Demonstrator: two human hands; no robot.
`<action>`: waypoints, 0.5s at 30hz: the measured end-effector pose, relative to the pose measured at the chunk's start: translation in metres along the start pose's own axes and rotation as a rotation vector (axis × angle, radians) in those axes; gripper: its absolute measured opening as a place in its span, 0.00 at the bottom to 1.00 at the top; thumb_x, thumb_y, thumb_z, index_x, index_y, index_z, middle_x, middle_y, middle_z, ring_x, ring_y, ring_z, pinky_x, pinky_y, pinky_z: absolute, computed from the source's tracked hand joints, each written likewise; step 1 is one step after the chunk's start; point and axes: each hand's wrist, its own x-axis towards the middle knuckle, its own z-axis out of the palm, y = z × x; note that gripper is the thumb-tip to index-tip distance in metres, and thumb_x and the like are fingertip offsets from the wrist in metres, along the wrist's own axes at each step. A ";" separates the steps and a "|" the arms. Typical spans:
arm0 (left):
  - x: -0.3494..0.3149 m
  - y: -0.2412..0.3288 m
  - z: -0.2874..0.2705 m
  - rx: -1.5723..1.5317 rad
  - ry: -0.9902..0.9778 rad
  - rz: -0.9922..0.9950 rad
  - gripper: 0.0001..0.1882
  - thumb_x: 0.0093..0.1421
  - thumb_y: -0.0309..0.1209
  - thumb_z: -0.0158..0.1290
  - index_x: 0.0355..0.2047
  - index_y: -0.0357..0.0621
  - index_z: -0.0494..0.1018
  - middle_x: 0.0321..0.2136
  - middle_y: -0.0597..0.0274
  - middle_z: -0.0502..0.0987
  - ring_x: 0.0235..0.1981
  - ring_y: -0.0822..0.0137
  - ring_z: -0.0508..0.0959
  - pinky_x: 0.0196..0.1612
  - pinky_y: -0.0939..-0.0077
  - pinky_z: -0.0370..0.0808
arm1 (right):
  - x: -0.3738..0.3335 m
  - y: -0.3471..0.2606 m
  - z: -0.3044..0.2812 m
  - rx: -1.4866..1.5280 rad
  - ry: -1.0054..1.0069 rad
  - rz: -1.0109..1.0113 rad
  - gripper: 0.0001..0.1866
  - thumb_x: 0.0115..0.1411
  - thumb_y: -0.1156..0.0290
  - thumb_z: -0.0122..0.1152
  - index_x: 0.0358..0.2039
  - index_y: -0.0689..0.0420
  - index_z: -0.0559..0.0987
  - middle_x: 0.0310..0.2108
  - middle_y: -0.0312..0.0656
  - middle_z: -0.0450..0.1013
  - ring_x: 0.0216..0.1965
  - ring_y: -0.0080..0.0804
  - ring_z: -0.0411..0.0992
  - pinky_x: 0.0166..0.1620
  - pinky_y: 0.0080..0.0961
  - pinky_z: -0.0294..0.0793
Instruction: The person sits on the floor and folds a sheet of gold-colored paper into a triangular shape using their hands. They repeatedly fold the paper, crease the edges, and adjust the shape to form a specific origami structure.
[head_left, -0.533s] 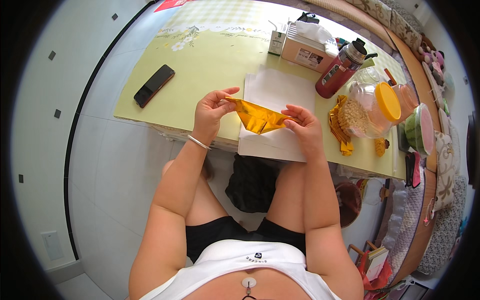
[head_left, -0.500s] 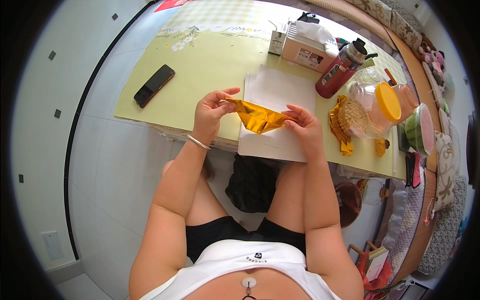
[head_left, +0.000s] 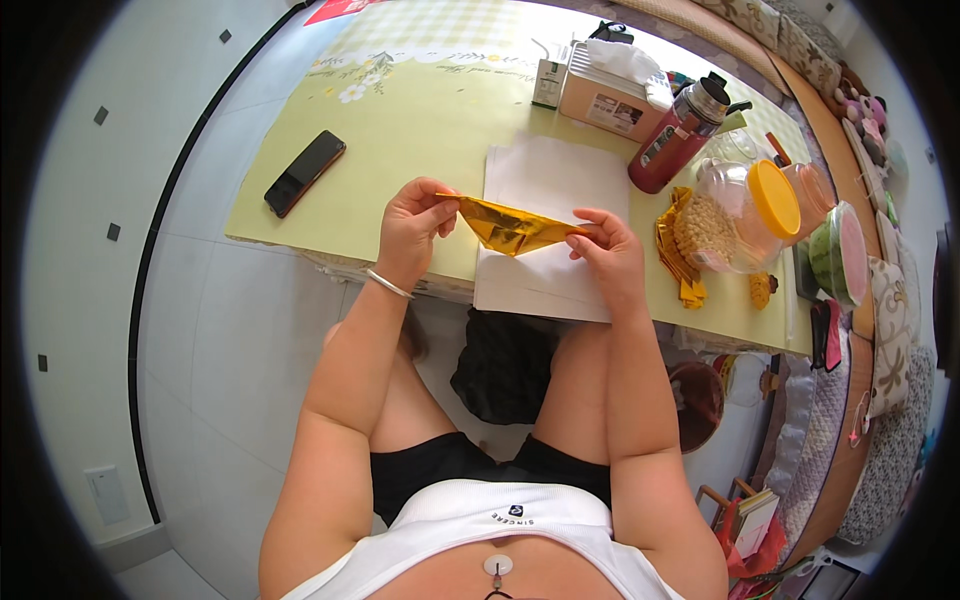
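Note:
A folded sheet of shiny gold foil paper (head_left: 507,228) stretches between my two hands, long edge on top and a point hanging down. My left hand (head_left: 416,224) pinches its left corner between thumb and fingers. The right corner is pinched by my right hand (head_left: 606,244), its index finger lifted a little. Below and behind the foil, white paper sheets (head_left: 560,175) lie on the table. To the right of my right hand is a small pile of gold foil pieces (head_left: 680,260).
On the green-covered table (head_left: 420,130) a black phone (head_left: 305,173) lies at left. At right stand a red thermos bottle (head_left: 680,135), a tissue box (head_left: 610,95), a drink carton (head_left: 547,82), a yellow-lidded jar (head_left: 725,215) and a watermelon piece (head_left: 838,255). A black bag (head_left: 503,365) hangs beneath the edge.
My left hand has shifted slightly left and pulled the foil tauter, so it looks longer and flatter. The right hand has barely moved.

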 end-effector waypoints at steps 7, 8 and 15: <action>-0.002 0.003 0.006 0.034 0.121 0.005 0.03 0.62 0.21 0.60 0.36 0.40 0.79 0.32 0.56 0.84 0.27 0.70 0.80 0.34 0.78 0.77 | -0.003 -0.001 0.004 0.048 0.000 -0.031 0.10 0.61 0.80 0.66 0.44 0.63 0.82 0.34 0.39 0.81 0.31 0.23 0.80 0.36 0.16 0.76; -0.003 0.003 0.004 0.046 0.117 0.014 0.03 0.62 0.22 0.60 0.36 0.40 0.80 0.32 0.56 0.84 0.27 0.70 0.80 0.34 0.78 0.77 | -0.002 -0.001 0.005 0.058 -0.005 -0.023 0.10 0.61 0.79 0.65 0.44 0.63 0.82 0.34 0.39 0.81 0.31 0.24 0.80 0.35 0.16 0.76; -0.002 0.003 0.011 0.022 0.151 0.011 0.03 0.62 0.23 0.61 0.36 0.39 0.81 0.30 0.56 0.84 0.24 0.69 0.80 0.31 0.77 0.77 | -0.004 0.000 0.006 0.120 0.007 -0.015 0.07 0.63 0.79 0.65 0.41 0.64 0.83 0.34 0.40 0.82 0.32 0.26 0.81 0.34 0.18 0.79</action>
